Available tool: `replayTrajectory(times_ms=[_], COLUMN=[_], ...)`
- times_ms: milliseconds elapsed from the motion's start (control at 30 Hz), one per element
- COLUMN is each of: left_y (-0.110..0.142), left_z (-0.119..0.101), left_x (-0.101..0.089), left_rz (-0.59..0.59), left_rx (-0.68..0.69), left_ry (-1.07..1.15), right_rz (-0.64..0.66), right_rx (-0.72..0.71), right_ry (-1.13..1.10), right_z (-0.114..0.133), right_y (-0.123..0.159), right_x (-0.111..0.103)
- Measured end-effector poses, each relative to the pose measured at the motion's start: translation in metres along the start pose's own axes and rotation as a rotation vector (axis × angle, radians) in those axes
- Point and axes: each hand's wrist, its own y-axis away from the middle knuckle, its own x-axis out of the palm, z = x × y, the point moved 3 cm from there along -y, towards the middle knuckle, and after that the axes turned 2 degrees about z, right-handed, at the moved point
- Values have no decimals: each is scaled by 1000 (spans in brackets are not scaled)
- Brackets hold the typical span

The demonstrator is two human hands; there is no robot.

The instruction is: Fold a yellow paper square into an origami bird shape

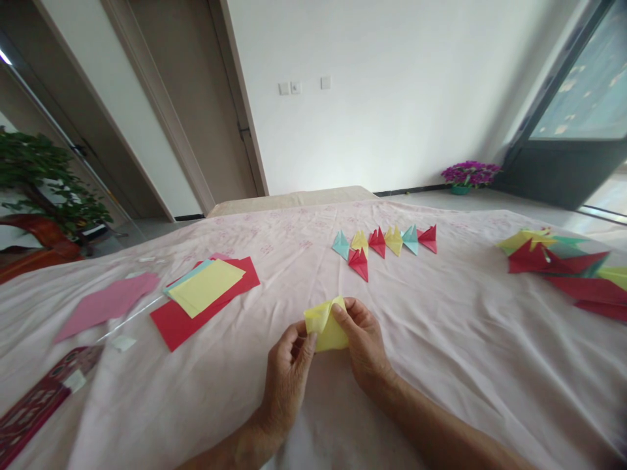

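Between my two hands is a partly folded piece of yellow paper [329,333], held just above the cloth. My left hand [290,365] pinches its lower left edge between thumb and fingers. On the other side my right hand [365,343] grips the upper right part, its thumb pressed on a raised flap. Beyond the hands stand several small folded paper pieces in blue, yellow and red; a red folded piece [359,264] is nearest, in front of the row [393,240].
Left of my hands lie loose yellow sheets [208,287] on red paper [171,326], and pink paper [108,303]. A dark red patterned object [34,405] lies at the near left. Larger folded red paper [533,260] sits at the right. A pinkish cloth [441,339] covers the surface, with wrinkles.
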Motion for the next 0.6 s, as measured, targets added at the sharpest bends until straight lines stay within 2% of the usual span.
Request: replayTrajectory(times_ms=[233, 400, 500, 600], left_y=[-3, -6, -9, -13], left_z=[-1, -1, 0, 1], left_x=[0, 0, -3, -6], left_rz=[5, -3, -1, -13], left_rx=[-9, -32, -70, -110], left_ry=[52, 83, 168, 285], right_rz=[-11, 44, 107, 191], right_rx=[-14, -25, -88, -238], right_ry=[-8, 13, 159, 377], right_z=[1, -1, 0, 9], right_y=[0, 1, 2, 4], right_x=[1, 1, 1, 3])
